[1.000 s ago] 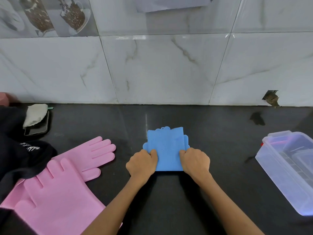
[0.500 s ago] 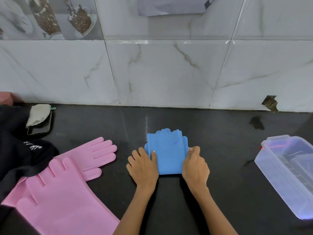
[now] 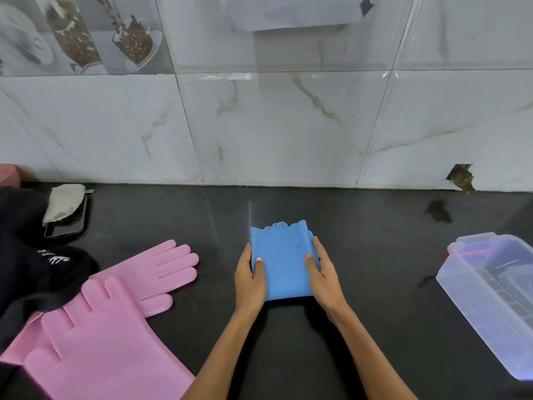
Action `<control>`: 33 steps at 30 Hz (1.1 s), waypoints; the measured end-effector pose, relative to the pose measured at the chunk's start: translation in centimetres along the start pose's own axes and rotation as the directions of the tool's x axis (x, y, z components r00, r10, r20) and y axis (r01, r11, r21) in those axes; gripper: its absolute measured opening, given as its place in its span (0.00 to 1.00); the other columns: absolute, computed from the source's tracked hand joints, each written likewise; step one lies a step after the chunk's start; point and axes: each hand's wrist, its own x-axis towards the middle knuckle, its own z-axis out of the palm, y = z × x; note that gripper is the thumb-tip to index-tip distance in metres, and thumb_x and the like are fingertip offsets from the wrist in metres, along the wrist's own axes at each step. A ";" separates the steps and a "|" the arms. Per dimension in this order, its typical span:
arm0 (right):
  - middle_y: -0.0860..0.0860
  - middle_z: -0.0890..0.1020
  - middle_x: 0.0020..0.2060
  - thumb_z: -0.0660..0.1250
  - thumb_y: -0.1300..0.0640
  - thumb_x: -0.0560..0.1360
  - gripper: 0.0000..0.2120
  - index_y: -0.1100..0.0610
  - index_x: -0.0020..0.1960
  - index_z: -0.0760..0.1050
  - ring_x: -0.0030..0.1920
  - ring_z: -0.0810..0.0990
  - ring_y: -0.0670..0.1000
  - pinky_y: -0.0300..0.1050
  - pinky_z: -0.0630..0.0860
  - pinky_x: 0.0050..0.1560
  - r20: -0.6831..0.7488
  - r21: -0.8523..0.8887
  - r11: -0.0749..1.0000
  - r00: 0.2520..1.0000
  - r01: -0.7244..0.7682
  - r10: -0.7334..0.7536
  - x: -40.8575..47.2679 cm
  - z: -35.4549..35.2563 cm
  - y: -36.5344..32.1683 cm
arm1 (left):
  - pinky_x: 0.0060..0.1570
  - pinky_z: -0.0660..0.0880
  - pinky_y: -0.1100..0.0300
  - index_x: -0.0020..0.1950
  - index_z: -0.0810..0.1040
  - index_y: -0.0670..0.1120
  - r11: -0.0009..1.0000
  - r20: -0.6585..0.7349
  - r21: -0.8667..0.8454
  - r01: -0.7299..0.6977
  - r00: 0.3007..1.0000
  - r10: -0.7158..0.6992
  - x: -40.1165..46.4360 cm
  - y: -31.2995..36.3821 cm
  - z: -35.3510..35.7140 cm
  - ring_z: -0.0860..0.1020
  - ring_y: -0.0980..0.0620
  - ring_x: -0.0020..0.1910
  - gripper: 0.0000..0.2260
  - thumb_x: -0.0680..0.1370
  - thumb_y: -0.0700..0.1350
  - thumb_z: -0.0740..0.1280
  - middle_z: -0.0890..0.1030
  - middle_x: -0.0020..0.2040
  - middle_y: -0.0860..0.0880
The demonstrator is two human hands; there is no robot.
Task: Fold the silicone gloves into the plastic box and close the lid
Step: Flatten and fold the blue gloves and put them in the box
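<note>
Folded blue silicone gloves [image 3: 281,262] lie as a compact rectangle on the dark counter, centre of view. My left hand [image 3: 250,280] clasps their left edge with the thumb on top. My right hand [image 3: 322,272] clasps the right edge the same way. Two pink silicone gloves [image 3: 115,321] lie flat and overlapping at the lower left, fingers pointing away from me. The clear plastic box [image 3: 473,287] stands at the right edge with its lid on; what is inside is unclear.
A black garment [image 3: 31,264] covers the left side and overlaps the pink gloves. A phone [image 3: 69,223] with a grey cloth [image 3: 63,202] on it lies at the back left. The marble tiled wall [image 3: 274,125] bounds the counter behind.
Both hands went from pressing down on the near corners of the blue gloves to gripping its left and right sides. The fold looks slightly narrower and squeezed.
</note>
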 end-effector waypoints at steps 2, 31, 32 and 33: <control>0.37 0.66 0.67 0.59 0.55 0.80 0.23 0.49 0.74 0.60 0.61 0.69 0.35 0.23 0.68 0.54 -0.009 0.103 0.995 1.000 0.010 -0.009 0.1 -0.4 0.2 | 0.51 0.79 0.59 0.61 0.75 0.51 0.991 -0.022 -0.100 0.083 0.996 -0.086 0.0 0.1 0.0 0.80 0.58 0.52 0.14 0.80 0.38 0.58 0.81 0.55 0.55; 0.49 0.77 0.61 0.66 0.65 0.75 0.23 0.55 0.69 0.69 0.57 0.79 0.50 0.43 0.77 0.56 -0.245 0.277 0.952 0.968 0.130 -0.061 -6.8 -19.6 -7.1 | 0.54 0.79 0.47 0.68 0.73 0.49 0.802 0.370 -0.546 0.243 0.929 -0.030 -9.3 10.7 13.0 0.81 0.47 0.56 0.16 0.80 0.40 0.62 0.80 0.60 0.48; 0.51 0.77 0.61 0.67 0.66 0.75 0.23 0.55 0.68 0.70 0.58 0.79 0.51 0.46 0.76 0.58 -0.271 0.262 0.954 0.960 0.145 -0.071 -7.2 -21.6 -7.7 | 0.55 0.79 0.47 0.67 0.73 0.48 0.794 0.384 -0.559 0.240 0.923 -0.008 -10.0 11.5 14.8 0.80 0.47 0.56 0.16 0.80 0.40 0.62 0.80 0.60 0.48; 0.52 0.78 0.62 0.67 0.66 0.75 0.22 0.56 0.68 0.71 0.57 0.79 0.52 0.48 0.76 0.59 -0.296 0.241 0.957 0.951 0.162 -0.086 -7.5 -23.6 -8.3 | 0.54 0.79 0.49 0.67 0.73 0.48 0.787 0.391 -0.570 0.234 0.920 0.010 -10.7 12.3 16.5 0.80 0.47 0.56 0.15 0.80 0.39 0.61 0.80 0.60 0.48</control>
